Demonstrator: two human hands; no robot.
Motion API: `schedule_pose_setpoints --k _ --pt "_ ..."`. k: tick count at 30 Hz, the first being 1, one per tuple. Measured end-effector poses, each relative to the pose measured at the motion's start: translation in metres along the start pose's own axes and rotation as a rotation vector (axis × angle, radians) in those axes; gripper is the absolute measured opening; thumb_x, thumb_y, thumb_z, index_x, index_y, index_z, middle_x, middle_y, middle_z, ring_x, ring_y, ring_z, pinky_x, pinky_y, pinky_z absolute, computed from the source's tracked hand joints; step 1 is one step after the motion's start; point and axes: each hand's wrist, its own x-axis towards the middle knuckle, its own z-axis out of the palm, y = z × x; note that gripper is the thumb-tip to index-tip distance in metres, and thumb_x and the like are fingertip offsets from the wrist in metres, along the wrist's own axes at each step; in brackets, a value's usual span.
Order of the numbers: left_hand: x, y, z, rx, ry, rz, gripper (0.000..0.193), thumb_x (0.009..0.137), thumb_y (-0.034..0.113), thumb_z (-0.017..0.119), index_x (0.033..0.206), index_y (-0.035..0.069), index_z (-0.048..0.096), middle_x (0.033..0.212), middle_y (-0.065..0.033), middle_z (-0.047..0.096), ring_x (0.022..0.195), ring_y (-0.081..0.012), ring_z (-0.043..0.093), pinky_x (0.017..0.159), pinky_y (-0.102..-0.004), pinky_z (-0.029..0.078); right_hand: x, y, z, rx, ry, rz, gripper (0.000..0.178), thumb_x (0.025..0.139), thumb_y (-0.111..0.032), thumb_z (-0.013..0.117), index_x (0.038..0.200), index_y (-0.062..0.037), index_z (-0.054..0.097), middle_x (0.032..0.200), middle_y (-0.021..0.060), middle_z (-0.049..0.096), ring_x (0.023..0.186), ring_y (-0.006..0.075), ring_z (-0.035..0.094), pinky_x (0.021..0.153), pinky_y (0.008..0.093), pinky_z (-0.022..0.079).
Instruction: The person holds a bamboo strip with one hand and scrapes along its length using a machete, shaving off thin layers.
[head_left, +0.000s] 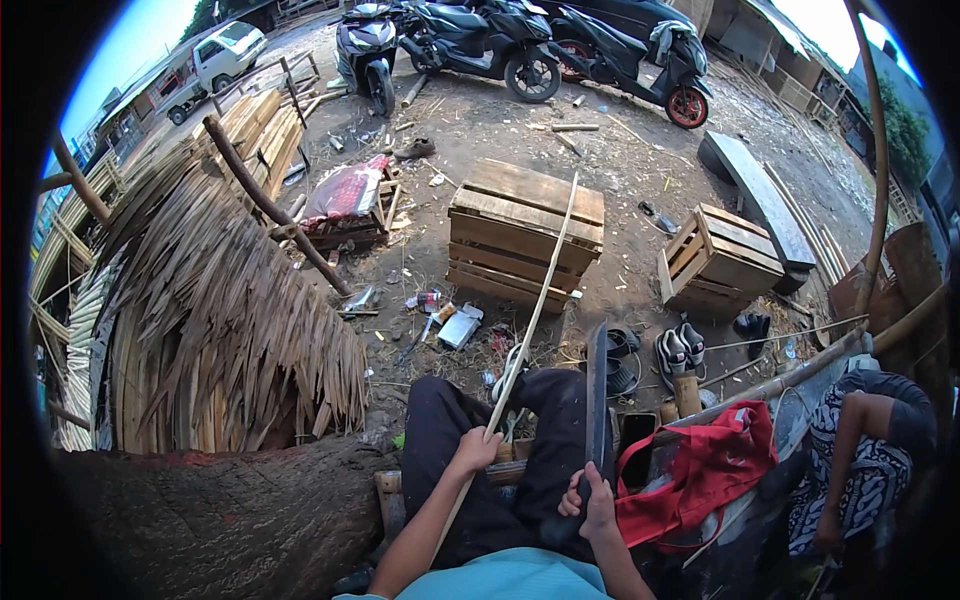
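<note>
My left hand [477,450] is closed round a long, thin bamboo strip [541,305]. The strip runs from beside my left forearm, over my lap, and out in front of a wooden crate [525,225]. In my right hand [594,505] is the handle of a machete [597,390], its long dark blade pointing up and away from me. Blade and strip are apart. Dark trousers [440,410] cover my legs, between and below both hands. Just right of my right hand lie a red cloth bag [700,460] and a dark phone [637,435].
A person [860,440] in patterned cloth sits close on my right. A thick trunk [230,510] and dried thatch [240,320] flank my left. Ahead stand a smaller crate [720,262], shoes [680,350], litter [460,325], a black bench [757,200] and parked motorbikes [480,45].
</note>
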Motion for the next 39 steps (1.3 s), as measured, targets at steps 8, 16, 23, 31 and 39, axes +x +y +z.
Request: schedule_pose_setpoints --k 8,16,23,31,39 --pt "-0.055 0.002 -0.028 -0.226 -0.23 -0.095 0.039 0.082 0.002 0.062 0.112 -0.005 0.039 0.089 -0.017 0.06 0.067 -0.0201 0.065 0.058 -0.031 0.055 0.004 -0.003 -0.007 0.012 0.048 0.01 0.039 0.09 -0.041 0.054 0.074 -0.0068 0.049 0.048 0.0029 0.038 0.037 0.0136 0.039 0.041 0.0311 0.035" --pt "-0.103 -0.018 -0.034 -0.589 -0.002 -0.054 0.047 0.081 0.004 0.064 0.12 -0.007 0.04 0.108 -0.0167 0.054 0.102 -0.0225 0.058 0.087 -0.0302 0.049 0.0 0.002 -0.001 0.012 0.026 0.023 0.038 0.089 -0.041 0.056 0.073 -0.0069 0.048 0.047 0.0026 0.038 0.036 0.0138 0.039 0.041 0.0311 0.036" --pt "-0.19 0.017 -0.068 0.142 0.393 0.123 0.028 0.075 0.018 0.069 0.091 -0.002 0.057 0.087 -0.0148 0.059 0.085 -0.0289 0.061 0.077 -0.0369 0.052 -0.003 0.003 -0.001 -0.041 0.046 0.024 0.037 0.088 -0.04 0.057 0.073 -0.0069 0.048 0.048 0.0029 0.039 0.036 0.0135 0.039 0.04 0.0299 0.034" --pt "-0.24 -0.019 -0.04 0.617 -0.171 -0.477 0.058 0.074 0.055 0.064 0.093 0.0 0.059 0.09 -0.0218 0.064 0.088 -0.037 0.062 0.078 -0.0463 0.048 0.0 0.005 0.002 -0.024 0.005 0.035 0.036 0.089 -0.038 0.056 0.072 -0.007 0.048 0.047 0.0031 0.04 0.035 0.0134 0.039 0.039 0.03 0.035" --pt "-0.194 0.001 -0.032 -0.019 0.166 -0.088 0.028 0.081 0.023 0.069 0.071 -0.001 0.058 0.057 -0.0097 0.061 0.049 -0.019 0.061 0.045 -0.0298 0.047 -0.008 0.002 -0.002 -0.041 -0.005 -0.004 0.037 0.089 -0.04 0.057 0.072 -0.0076 0.048 0.047 0.0025 0.04 0.035 0.0125 0.039 0.039 0.0291 0.035"
